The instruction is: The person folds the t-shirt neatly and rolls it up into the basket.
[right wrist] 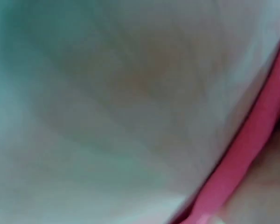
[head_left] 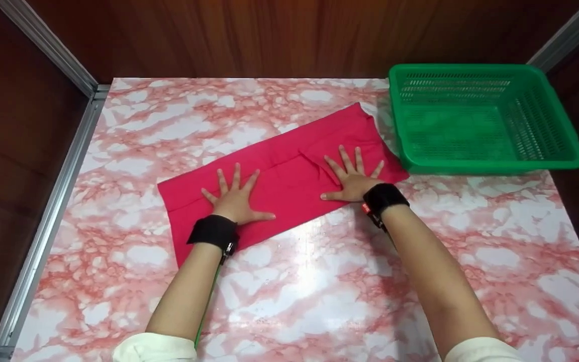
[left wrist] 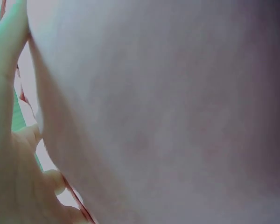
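Note:
A folded pinkish-red cloth [head_left: 279, 176] lies slantwise across the table, its right end higher up and close to the basket. Spread fingers of my left hand [head_left: 236, 203] rest on its left half, the thumb pointing right. On the right half, my right hand [head_left: 354, 183] lies with fingers splayed, beside a crease in the fabric. Neither hand grips anything. In the left wrist view, part of a hand [left wrist: 18, 182] shows at the left edge and the rest is blurred. The right wrist view catches a strip of the cloth [right wrist: 242, 158] along a blurred pale surface.
A green plastic basket [head_left: 490, 165] with slotted walls stands at the back right, nothing visible inside it. The table [head_left: 289, 296] has a red-and-white marbled top. Brown wood-grain panels [head_left: 249, 40] rise behind it and at both sides.

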Tool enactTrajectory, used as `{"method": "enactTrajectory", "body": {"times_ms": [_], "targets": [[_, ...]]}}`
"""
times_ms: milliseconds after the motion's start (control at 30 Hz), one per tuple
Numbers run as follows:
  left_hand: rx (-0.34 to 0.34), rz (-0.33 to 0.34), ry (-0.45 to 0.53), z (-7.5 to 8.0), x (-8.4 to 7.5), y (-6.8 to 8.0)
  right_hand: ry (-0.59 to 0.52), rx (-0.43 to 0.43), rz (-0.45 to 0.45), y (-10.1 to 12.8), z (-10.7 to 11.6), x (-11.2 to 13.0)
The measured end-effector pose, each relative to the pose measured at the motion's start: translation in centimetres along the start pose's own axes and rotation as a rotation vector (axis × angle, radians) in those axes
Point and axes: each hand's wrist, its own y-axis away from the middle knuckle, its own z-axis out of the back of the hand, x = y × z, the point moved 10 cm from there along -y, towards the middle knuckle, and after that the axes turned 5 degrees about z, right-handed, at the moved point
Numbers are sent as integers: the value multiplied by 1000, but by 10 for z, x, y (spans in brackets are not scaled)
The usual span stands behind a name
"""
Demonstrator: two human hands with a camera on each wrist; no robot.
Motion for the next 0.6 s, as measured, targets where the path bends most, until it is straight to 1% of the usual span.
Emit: {"method": "enactTrajectory", "body": {"times_ms": [200,267,433,533,600], "targets": [[-7,38,-9,1,0,-3,20,-44,-2,-14,5,-5],[-8,48,-21,1,-1,-3,23,-65,3,-14,5,-6],[-8,47,-42,0,-4,-2,29,-125,1,-10,6,-7],[-5,42,-56,2,-5,-1,31,-166,-35,-3,8,-3],[3,49,-74,3,-4,-1,20,-183,-65,3,8,6]]}}
